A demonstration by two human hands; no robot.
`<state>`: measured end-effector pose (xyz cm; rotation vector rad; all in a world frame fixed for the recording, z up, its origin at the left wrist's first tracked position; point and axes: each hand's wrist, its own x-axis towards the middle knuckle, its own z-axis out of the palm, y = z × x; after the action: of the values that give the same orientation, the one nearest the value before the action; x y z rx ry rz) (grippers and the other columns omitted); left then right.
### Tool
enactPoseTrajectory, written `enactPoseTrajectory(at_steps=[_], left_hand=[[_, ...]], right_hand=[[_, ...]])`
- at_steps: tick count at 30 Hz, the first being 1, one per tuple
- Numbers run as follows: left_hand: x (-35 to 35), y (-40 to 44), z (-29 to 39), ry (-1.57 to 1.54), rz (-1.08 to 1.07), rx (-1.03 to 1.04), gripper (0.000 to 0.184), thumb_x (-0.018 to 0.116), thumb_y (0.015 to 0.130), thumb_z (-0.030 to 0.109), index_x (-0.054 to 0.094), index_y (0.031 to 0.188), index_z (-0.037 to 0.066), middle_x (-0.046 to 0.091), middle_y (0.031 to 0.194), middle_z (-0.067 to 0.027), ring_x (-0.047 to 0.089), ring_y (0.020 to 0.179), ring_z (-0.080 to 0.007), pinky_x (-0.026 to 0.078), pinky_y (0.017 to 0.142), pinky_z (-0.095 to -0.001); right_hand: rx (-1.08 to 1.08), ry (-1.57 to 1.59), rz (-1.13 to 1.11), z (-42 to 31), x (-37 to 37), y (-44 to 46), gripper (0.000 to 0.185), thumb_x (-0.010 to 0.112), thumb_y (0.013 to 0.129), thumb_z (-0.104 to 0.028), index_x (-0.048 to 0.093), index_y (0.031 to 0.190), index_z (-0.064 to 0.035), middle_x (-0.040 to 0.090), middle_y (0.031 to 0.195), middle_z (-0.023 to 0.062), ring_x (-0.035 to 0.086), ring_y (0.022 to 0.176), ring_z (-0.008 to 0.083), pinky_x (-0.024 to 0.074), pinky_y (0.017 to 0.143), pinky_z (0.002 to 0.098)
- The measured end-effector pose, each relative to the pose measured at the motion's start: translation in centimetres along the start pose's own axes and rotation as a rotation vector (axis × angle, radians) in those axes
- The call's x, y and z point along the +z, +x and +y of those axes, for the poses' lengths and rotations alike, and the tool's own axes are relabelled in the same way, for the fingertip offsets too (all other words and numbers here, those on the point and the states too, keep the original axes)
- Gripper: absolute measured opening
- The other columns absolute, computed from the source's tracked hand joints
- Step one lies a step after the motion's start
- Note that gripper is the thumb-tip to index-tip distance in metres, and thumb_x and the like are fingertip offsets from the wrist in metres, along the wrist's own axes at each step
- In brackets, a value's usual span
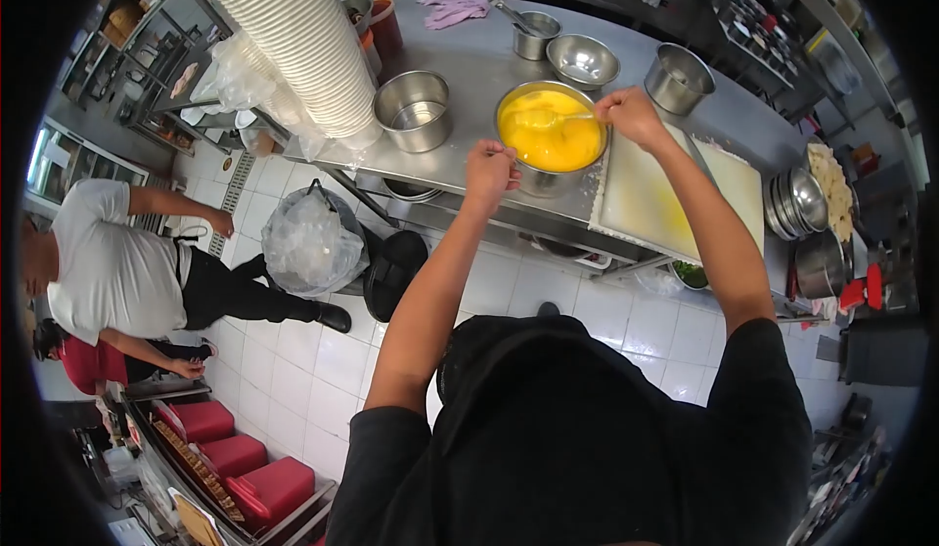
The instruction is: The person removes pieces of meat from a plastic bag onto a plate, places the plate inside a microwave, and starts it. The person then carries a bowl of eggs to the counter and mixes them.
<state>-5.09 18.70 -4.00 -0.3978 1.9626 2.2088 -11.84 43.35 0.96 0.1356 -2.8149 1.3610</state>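
Note:
A metal pot (pixel 551 184) of bright yellow liquid (pixel 562 145), which looks like beaten egg, stands at the counter's near edge. My left hand (pixel 492 173) is closed at the pot's near-left rim, thumb and fingers pinched together there. My right hand (pixel 631 116) is closed around the handle end of a spoon (pixel 540 118) at the right rim. The spoon's head is coated yellow and lies in the liquid, so its exact shape is partly hidden. Right of the pot is a white cutting board (pixel 636 189) with a yellow smear, and a knife (pixel 700 163) lies on it.
On the steel counter (pixel 469 47) are an empty pot (pixel 412 111), a metal bowl (pixel 583 61), a deep pot (pixel 679 79) and a tall stack of white containers (pixel 298 47). Below left stands a lined bin (pixel 313 238). A person in a white shirt (pixel 112 253) is at left.

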Motion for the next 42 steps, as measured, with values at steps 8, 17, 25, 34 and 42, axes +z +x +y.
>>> enactPoseTrajectory(at_steps=[8,17,25,34,42], left_hand=[[0.0,-0.2,0.3,0.014,0.0,0.0,0.016,0.057,0.082,0.01,0.043,0.09,0.008,0.054,0.073,-0.005,0.058,0.059,-0.0156,0.049,0.05,-0.0294],[0.0,-0.4,0.6,0.041,0.009,-0.009,0.017,0.057,0.081,0.01,0.043,0.09,0.008,0.054,0.074,-0.005,0.057,0.061,-0.0159,0.049,0.052,-0.0295],[0.0,-0.4,0.5,0.021,0.011,-0.005,0.018,0.058,0.081,0.01,0.043,0.091,0.008,0.055,0.075,-0.0054,0.058,0.061,-0.0159,0.05,0.052,-0.0295],[-0.1,-0.2,0.6,0.025,0.004,-0.008,0.018,0.058,0.081,0.01,0.043,0.091,0.007,0.054,0.073,-0.0058,0.057,0.059,-0.0153,0.049,0.048,-0.0288],[-0.2,0.0,0.4,0.028,-0.011,-0.013,0.017,0.057,0.082,0.011,0.043,0.091,0.008,0.055,0.073,-0.0049,0.058,0.06,-0.0152,0.049,0.051,-0.0289]], right_hand=[[-0.127,-0.308,0.197,-2.8,-2.3,1.2,0.015,0.057,0.07,-0.012,0.067,0.076,-0.0022,0.065,0.076,0.0162,0.063,0.075,0.0264,0.0482,0.07,0.0346],[-0.348,-0.818,0.221,-2.1,0.4,2.2,0.011,0.058,0.066,-0.009,0.067,0.071,-0.0056,0.064,0.076,0.015,0.059,0.081,0.032,0.0408,0.072,0.0449],[-0.449,-0.792,-0.317,-1.2,3.7,-1.2,0.012,0.06,0.064,-0.007,0.066,0.072,-0.0014,0.063,0.072,0.0169,0.06,0.08,0.0317,0.0396,0.073,0.0441],[-0.389,-0.898,-0.241,-2.1,4.4,-0.6,0.013,0.058,0.067,-0.008,0.066,0.076,-0.0011,0.064,0.081,0.0178,0.061,0.083,0.0328,0.0406,0.073,0.0448],[-0.397,-0.906,-0.243,-2.8,5.1,-1.0,0.013,0.058,0.065,-0.008,0.066,0.074,-0.003,0.064,0.079,0.0169,0.061,0.083,0.0319,0.0426,0.074,0.0449]])
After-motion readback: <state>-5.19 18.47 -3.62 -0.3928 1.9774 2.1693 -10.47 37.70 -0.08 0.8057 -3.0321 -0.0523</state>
